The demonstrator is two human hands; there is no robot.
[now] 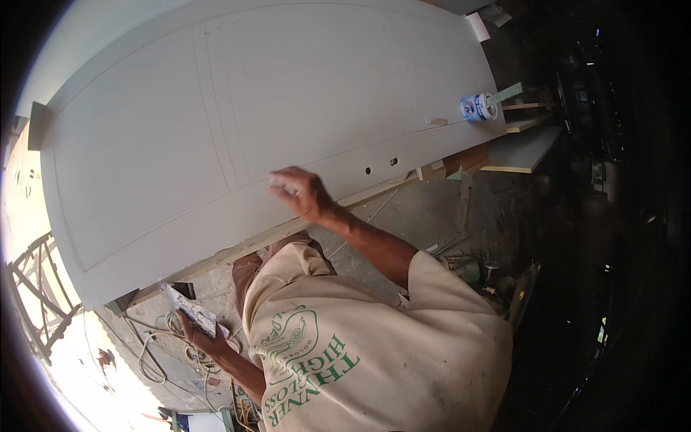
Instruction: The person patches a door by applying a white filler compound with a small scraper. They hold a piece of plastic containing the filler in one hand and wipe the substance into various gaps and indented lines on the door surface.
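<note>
The right hand (301,191) presses a small putty knife (282,189) on the grey door (216,122) at six o'clock, the left hand (198,335) grips a putty-covered scraper (188,308), and pushing too hard could gouge the wet filler.

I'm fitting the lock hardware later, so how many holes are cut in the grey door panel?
2: a round hole and a small slot beside it, near the door edge, just right of the right hand. The hand may hide more.
</note>
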